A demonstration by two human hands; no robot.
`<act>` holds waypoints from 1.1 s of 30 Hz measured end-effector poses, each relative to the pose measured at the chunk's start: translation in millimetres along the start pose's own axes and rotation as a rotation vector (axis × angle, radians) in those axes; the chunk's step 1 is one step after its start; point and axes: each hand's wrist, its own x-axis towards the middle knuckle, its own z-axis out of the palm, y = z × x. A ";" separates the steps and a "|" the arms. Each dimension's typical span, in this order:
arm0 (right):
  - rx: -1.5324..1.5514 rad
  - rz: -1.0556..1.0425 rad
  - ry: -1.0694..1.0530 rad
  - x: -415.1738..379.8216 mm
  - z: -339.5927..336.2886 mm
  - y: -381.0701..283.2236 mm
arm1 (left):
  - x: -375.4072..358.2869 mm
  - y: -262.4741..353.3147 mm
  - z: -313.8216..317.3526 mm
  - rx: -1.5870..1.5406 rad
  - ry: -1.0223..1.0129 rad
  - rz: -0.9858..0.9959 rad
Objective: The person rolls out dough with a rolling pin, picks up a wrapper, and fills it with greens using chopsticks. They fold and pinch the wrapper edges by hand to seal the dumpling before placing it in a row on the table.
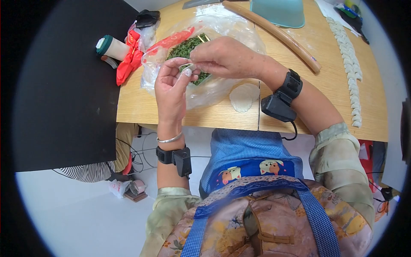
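Note:
My left hand [172, 83] cups a dumpling [187, 67], a small pale wrapper with a bit of green filling showing, and its thumb presses on the near side. At the dumpling's right edge, the fingertips of my right hand [227, 56] are pinched together. Just behind both hands lies chopped green filling [181, 48] in a container, partly hidden by them. Two light chopstick ends [203, 38] stick out over the filling. A flat round dough wrapper [244, 97] lies on the table, to the right of the filling.
Crumpled clear plastic [218, 92] surrounds the filling. A long wooden rolling pin [278, 37] lies diagonally behind my right forearm. Finished dumplings [349, 64] stand in rows along the right side. A blue-green tray [278, 13] sits at the back, and a white bottle [115, 48] at the left.

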 end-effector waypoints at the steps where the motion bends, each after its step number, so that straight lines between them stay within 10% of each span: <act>1: -0.041 0.004 -0.025 -0.4 -2.2 -0.3 | -0.4 0.9 -0.1 0.012 0.001 0.008; 33: 0.001 0.048 -0.081 1.9 -11.9 -7.2 | -4.2 6.8 -2.9 0.255 -0.053 0.091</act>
